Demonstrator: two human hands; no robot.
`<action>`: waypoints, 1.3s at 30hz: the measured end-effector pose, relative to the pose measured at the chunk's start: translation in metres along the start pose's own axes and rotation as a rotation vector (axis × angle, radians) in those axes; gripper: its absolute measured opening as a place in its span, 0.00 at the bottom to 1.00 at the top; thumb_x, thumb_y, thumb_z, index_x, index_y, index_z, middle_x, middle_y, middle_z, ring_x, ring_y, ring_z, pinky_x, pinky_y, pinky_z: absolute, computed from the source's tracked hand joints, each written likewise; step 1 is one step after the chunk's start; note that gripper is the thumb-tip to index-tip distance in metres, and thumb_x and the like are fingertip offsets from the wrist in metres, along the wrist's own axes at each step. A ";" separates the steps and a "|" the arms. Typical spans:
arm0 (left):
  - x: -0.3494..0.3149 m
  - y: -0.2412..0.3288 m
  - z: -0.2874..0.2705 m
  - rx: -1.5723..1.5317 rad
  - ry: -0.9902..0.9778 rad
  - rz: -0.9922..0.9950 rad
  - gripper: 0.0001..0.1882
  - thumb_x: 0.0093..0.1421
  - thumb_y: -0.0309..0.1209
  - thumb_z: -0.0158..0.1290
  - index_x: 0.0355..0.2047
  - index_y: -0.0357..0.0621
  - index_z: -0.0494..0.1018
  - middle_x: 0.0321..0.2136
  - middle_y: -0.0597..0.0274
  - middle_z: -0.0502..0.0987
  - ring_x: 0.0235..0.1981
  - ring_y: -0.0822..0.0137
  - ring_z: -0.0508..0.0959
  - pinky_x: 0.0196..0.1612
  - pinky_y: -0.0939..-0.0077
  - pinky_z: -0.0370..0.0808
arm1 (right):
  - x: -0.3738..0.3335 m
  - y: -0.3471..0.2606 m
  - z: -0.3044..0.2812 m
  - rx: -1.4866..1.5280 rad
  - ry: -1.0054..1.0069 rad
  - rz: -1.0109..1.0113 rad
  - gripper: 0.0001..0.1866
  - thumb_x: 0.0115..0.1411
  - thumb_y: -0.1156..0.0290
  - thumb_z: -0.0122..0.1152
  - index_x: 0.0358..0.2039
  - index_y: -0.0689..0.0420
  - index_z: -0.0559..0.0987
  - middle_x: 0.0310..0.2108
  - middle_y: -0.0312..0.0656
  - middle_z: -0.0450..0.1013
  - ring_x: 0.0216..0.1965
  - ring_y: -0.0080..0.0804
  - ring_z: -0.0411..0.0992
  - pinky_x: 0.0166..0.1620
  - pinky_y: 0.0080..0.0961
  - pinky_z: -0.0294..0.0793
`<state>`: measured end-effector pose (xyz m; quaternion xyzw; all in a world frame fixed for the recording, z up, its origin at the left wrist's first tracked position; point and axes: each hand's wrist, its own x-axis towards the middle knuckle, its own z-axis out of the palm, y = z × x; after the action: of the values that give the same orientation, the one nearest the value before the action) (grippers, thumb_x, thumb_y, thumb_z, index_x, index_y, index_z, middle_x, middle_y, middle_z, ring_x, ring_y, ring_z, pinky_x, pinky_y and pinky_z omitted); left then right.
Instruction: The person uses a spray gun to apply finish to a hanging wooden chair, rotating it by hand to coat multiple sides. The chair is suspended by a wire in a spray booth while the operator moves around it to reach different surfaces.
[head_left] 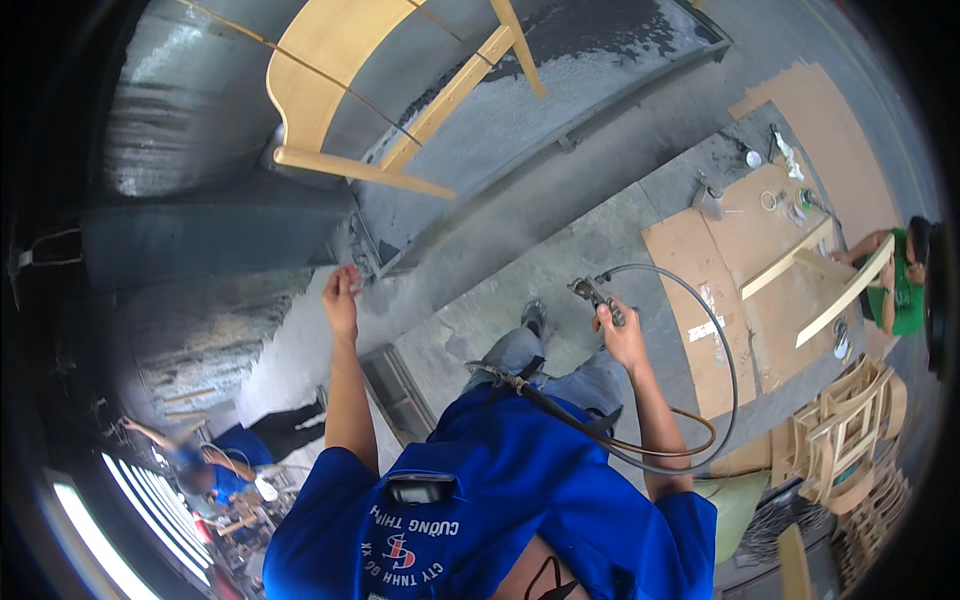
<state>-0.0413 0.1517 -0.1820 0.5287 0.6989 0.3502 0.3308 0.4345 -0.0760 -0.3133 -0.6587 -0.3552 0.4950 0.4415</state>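
Note:
My right hand (pixel 624 332) is wrapped round the handle of a metal spray gun (pixel 592 291), its nozzle turned toward the left. A grey hose (pixel 737 370) loops from the gun past my right forearm to my waist. My left hand (pixel 342 285) is raised at the left, fingers loosely bent and apart, with nothing visible in it. Beyond it, apart from both hands, a pale wooden chair frame (pixel 318 62) hangs with its curved back panel and legs showing. Thin rods or wires cross in front of the frame.
A wet metal basin (pixel 610 75) lies behind the chair frame. At right, cardboard (pixel 690 250) covers the floor, and a person in green (pixel 908 300) handles a wooden frame (pixel 850 290). Stacked chair parts (pixel 850 420) stand lower right. Another person in blue (pixel 235 450) is at lower left.

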 end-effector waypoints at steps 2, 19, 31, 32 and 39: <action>0.039 0.042 0.011 -0.084 -0.001 0.109 0.25 0.76 0.47 0.44 0.61 0.41 0.72 0.55 0.58 0.77 0.55 0.66 0.76 0.54 0.67 0.74 | -0.020 -0.005 0.021 0.067 0.039 -0.022 0.27 0.70 0.53 0.58 0.60 0.60 0.77 0.21 0.39 0.73 0.26 0.24 0.69 0.35 0.27 0.72; 0.156 0.128 0.005 -0.122 -0.527 0.543 0.45 0.74 0.63 0.19 0.66 0.39 0.68 0.66 0.50 0.70 0.72 0.56 0.60 0.70 0.45 0.53 | -0.138 -0.056 0.244 0.571 0.310 -0.289 0.51 0.64 0.26 0.48 0.65 0.65 0.71 0.22 0.35 0.74 0.17 0.16 0.63 0.23 0.20 0.64; 0.109 0.142 0.047 -0.175 -0.659 0.583 0.41 0.76 0.60 0.23 0.65 0.39 0.68 0.65 0.49 0.70 0.70 0.55 0.62 0.68 0.49 0.59 | -0.127 0.010 0.246 0.316 0.586 0.019 0.32 0.69 0.46 0.60 0.63 0.59 0.76 0.20 0.35 0.70 0.24 0.18 0.64 0.30 0.22 0.66; 0.105 0.144 0.051 -0.179 -0.666 0.591 0.41 0.76 0.60 0.23 0.65 0.39 0.68 0.65 0.49 0.70 0.70 0.55 0.63 0.68 0.50 0.60 | -0.139 0.000 0.240 0.401 0.570 -0.059 0.35 0.69 0.43 0.58 0.63 0.60 0.75 0.20 0.34 0.70 0.23 0.17 0.63 0.29 0.21 0.65; 0.088 0.155 0.071 -0.204 -0.647 0.540 0.37 0.77 0.57 0.26 0.64 0.38 0.69 0.63 0.50 0.72 0.67 0.56 0.66 0.65 0.54 0.65 | -0.197 -0.060 0.194 0.806 0.450 -0.454 0.61 0.57 0.19 0.42 0.64 0.70 0.69 0.13 0.31 0.62 0.16 0.19 0.60 0.25 0.22 0.63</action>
<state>0.0770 0.2778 -0.0984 0.7398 0.3577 0.3075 0.4799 0.1941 -0.1881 -0.2138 -0.4329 -0.1664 0.3304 0.8220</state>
